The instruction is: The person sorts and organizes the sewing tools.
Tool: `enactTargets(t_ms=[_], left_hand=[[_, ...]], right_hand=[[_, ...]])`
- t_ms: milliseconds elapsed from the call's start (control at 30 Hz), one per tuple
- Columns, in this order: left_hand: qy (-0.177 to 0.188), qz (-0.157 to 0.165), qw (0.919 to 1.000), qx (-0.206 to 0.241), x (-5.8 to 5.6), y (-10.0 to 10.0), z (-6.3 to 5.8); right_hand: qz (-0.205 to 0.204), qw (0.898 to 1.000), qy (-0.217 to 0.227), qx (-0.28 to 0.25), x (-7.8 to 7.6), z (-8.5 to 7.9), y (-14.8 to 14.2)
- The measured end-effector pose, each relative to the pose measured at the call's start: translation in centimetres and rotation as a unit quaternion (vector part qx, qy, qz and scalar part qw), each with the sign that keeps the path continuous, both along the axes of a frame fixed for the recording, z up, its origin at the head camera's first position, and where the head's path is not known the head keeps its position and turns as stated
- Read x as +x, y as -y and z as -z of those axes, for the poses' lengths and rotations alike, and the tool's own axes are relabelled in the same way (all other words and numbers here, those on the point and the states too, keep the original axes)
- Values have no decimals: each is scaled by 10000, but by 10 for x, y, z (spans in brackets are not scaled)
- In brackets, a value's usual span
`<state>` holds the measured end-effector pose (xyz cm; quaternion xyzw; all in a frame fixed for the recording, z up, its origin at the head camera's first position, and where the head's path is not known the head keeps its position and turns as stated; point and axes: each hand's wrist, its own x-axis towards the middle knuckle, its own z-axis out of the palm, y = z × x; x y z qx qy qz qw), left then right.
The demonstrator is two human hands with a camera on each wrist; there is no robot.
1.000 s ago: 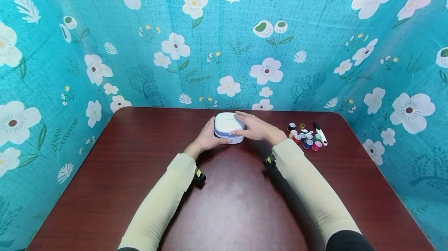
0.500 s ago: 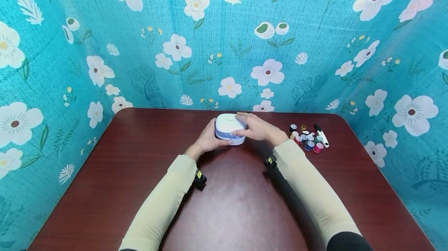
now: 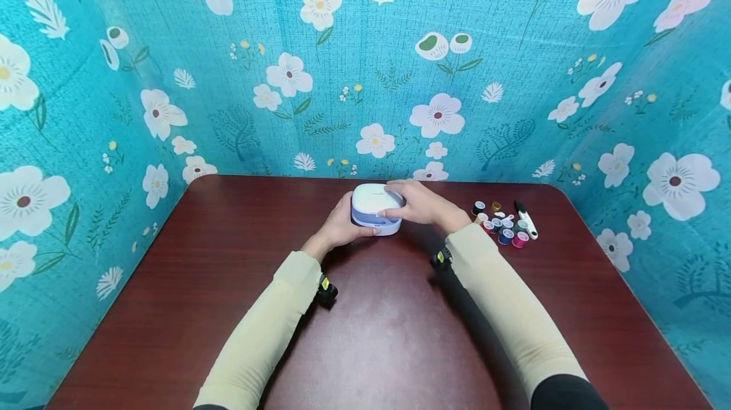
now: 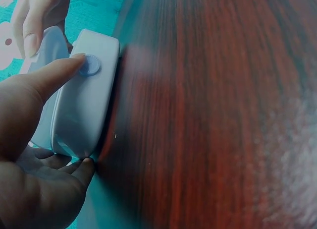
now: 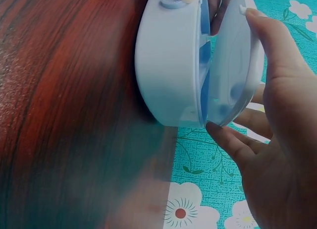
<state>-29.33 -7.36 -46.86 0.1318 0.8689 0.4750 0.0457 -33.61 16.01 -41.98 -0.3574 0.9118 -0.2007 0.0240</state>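
A small white-and-pale-blue storage box with rounded corners sits toward the back of the table. Its lid stands partly lifted from the base in the right wrist view, and pale blue dividers show through the gap. My left hand grips the base from the left side. The left thumb lies at a round blue button on the front wall. My right hand holds the lid from the right, its thumb at a small white tab on the lid's front edge. Most of the inside is hidden.
Several colourful thread spools stand in a group at the back right of the dark wooden table. Beside them lies a white tool with a black end. A blue flowered cloth hangs behind the table.
The lid has tilted up a little, widening the gap at the front of the box. My right hand has risen slightly with it, while my left hand keeps its grip.
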Motion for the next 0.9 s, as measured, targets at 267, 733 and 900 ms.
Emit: enactTargets(t_ms=[267,733,900], left_hand=[[84,-83,9999,66,1,-1,1],[59,-53,9999,-122,-2,-2,-2],[-10,65,9999,-83,-2,-2,-1]], right_hand=[[13,9998,-98,-145,-2,1,-1],[-69,9989,-236,-389,-5,-5,-2],[-1,9991,-154,-399,-5,-5,-2]])
